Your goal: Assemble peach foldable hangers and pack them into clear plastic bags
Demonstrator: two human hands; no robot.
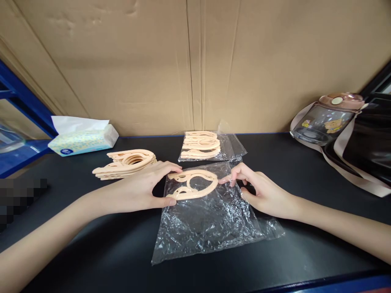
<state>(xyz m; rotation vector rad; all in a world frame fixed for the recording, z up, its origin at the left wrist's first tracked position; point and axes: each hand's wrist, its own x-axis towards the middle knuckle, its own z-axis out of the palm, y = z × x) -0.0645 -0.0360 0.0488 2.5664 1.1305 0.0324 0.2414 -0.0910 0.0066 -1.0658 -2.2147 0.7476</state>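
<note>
A peach folding hanger (207, 191), folded up, lies inside a clear plastic bag (207, 232) on the black table. My left hand (143, 183) spans the hanger's left end, its thumb on the lower arm and its fingers at the upper arm. From the other side, my right hand (259, 187) touches the hanger's rounded right tip with an outstretched index finger. Its thumb stays apart from that finger over the bag's right part. Just behind my left hand is a stack of several matching folding hangers (125, 162), without a bag.
Farther back lies another clear bag (230, 146) with folded hangers (201, 143) in it. A tissue pack (85, 140) stands at the back left. On the right are a strapped water bottle (326, 120) and a dark bag (369, 138). Cardboard (152, 73) walls off the back.
</note>
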